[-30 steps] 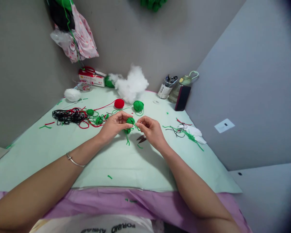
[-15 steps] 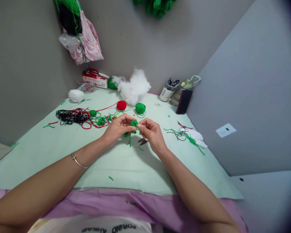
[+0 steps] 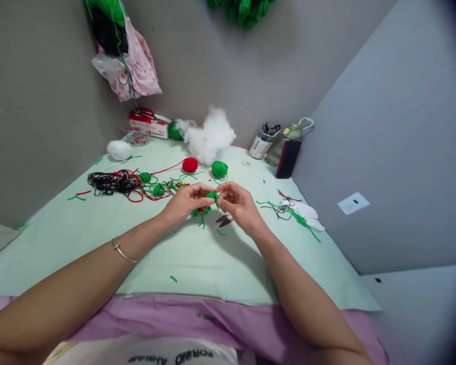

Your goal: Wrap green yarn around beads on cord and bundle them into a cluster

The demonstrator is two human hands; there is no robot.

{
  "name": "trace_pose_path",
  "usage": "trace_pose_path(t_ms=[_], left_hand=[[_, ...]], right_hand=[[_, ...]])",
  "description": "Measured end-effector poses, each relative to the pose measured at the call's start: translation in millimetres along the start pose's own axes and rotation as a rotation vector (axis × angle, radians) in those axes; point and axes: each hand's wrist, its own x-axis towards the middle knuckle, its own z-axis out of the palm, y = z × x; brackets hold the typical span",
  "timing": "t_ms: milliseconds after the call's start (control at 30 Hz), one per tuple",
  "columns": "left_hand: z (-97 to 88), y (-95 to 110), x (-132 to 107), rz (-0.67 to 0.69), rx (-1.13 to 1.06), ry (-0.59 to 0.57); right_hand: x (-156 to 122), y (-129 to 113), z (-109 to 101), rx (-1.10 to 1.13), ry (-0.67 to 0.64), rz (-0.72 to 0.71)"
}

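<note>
Between my two hands is a small green crocheted piece (image 3: pixel 212 195), rounded in shape. My left hand (image 3: pixel 186 203) pinches it from the left with thumb and fingers. On its other side my right hand (image 3: pixel 237 204) has thumb and fingertips closed against its right edge; any thread or needle there is too small to make out. Red and green yarn bits (image 3: pixel 201 210) show just below my left fingers. The dark blades of small scissors (image 3: pixel 224 220) lie on the table under my right hand, their other end hidden by it.
Tangled black yarn (image 3: pixel 112 182) lies left, near a red yarn ball (image 3: pixel 190 165) and a green yarn ball (image 3: pixel 219 169). White stuffing (image 3: pixel 211 137) sits at the back. Rightward are a pen cup (image 3: pixel 260 146), a bottle (image 3: pixel 277 151), a phone (image 3: pixel 289 159) and yarn scraps (image 3: pixel 300 218).
The green piece has turned and shifted slightly right and down in my fingers. My right fingertips have moved up a little along its edge.
</note>
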Motion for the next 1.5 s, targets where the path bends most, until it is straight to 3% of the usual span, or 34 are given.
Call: trace_pose_path(t_ms=[267,367,467,633,733,933,1000,1067,1167,1367,1500], left_hand=[[-4.9,4.6,-0.8,-0.099,0.155,-0.215],[-5.2,9.5,-1.8,-0.128,0.210,-0.337],[-4.0,10.4,-2.8,-0.127,0.241,-0.375],[0.9,6.2,-6.7,-0.174,0.182,-0.464],[3.4,3.1,-8.3,-0.215,0.081,-0.449],[0.8,-0.3,-6.9,-0.228,-0.003,-0.373],[0.3,0.0,-6.5,-0.232,0.021,-0.398],[1.0,0.7,-6.3,-0.244,0.040,-0.427],[3.3,2.1,-6.4,-0.263,0.047,-0.440],[1.2,1.3,-7.1,-0.245,-0.071,-0.326],[-3.5,-0.9,-4.1,-0.274,-0.162,-0.327]], right_hand=[[0.3,-6.3,-10.5,-0.151,0.042,0.022],[-0.6,-6.5,-10.5,-0.085,-0.053,0.139],[1.8,-2.5,-8.0,0.008,-0.080,0.202],[16.1,8.7,-23.1,0.158,0.247,0.108],[18.3,8.3,-31.6,0.334,0.322,0.135],[8.2,-3.8,-15.3,0.449,-0.100,0.235],[11.1,-2.8,-22.8,0.403,-0.049,0.161],[17.3,1.5,-39.7,0.341,0.149,0.065],[26.3,10.8,-63.1,0.286,0.255,0.063],[31.3,30.2,-60.8,0.349,0.196,0.296],[34.5,41.4,-59.6,0.400,0.263,0.339]])
